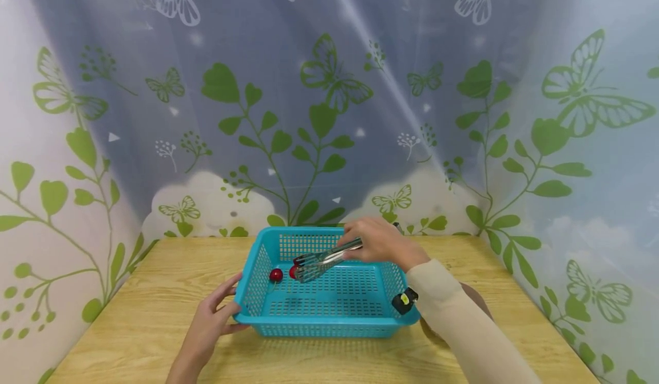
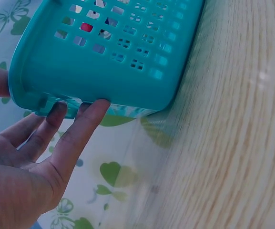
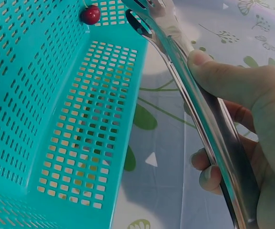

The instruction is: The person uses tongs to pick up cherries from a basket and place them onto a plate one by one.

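Observation:
A turquoise plastic basket [image 1: 329, 321] with perforated walls stands on the wooden table. My left hand [image 1: 208, 318] grips its left rim near the front corner, thumb along the outer wall in the left wrist view. My right hand [image 1: 378, 241] holds metal tongs [image 1: 334, 253], thumb on one arm and fingers round the other. The slotted heads of the tongs reach down inside the basket, toward its left side. One dark red cherry [image 1: 276, 275] lies by the left wall. Another red cherry [image 1: 293, 272] shows right at the tongs' heads, partly covered by them.
A brown rounded object [image 1: 479, 301] lies on the table [image 1: 170, 292] to the right, mostly hidden under my right sleeve. A small black piece with a yellow mark [image 1: 405, 301] overlaps the basket's right rim. Patterned curtains [image 1: 329, 143] stand behind and at both sides.

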`<state>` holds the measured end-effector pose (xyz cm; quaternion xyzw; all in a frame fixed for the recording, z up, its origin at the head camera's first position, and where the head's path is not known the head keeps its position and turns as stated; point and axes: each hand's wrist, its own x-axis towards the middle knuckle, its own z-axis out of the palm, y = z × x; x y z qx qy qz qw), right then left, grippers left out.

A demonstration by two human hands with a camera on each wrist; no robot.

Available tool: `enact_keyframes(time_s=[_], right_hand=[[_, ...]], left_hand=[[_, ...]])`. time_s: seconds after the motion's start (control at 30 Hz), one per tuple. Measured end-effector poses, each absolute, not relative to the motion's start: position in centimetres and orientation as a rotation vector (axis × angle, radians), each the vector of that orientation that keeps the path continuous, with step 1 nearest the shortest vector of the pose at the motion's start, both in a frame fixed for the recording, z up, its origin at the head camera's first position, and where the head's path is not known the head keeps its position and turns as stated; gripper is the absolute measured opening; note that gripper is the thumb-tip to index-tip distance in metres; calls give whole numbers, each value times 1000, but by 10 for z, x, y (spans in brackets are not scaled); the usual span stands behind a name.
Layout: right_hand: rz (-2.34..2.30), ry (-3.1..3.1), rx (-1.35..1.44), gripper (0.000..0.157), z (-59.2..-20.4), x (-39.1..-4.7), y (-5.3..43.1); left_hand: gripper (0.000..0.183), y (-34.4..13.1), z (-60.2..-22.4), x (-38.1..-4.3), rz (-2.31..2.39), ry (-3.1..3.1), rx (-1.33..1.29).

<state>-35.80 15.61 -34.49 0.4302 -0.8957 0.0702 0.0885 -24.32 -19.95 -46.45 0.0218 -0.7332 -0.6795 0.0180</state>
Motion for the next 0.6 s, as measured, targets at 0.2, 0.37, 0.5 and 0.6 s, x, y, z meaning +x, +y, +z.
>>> enact_keyframes(time_s=[0.2, 0.37, 0.5, 0.6], right_hand=[[223, -2646, 1275, 27, -342, -350, 165], [224, -2603, 1253, 27, -341, -347, 175], [227, -2575, 1244, 27, -339, -346, 185], [224, -2547, 1239, 27, -337, -343, 193]], left_hand=[[65, -200, -464, -241, -2105, -2284, 65], [65, -200, -464, -240, -2102, -2283, 57], [65, -200, -464, -240, -2101, -2280, 50], [64, -200, -463, -240, -2101, -2279, 45]])
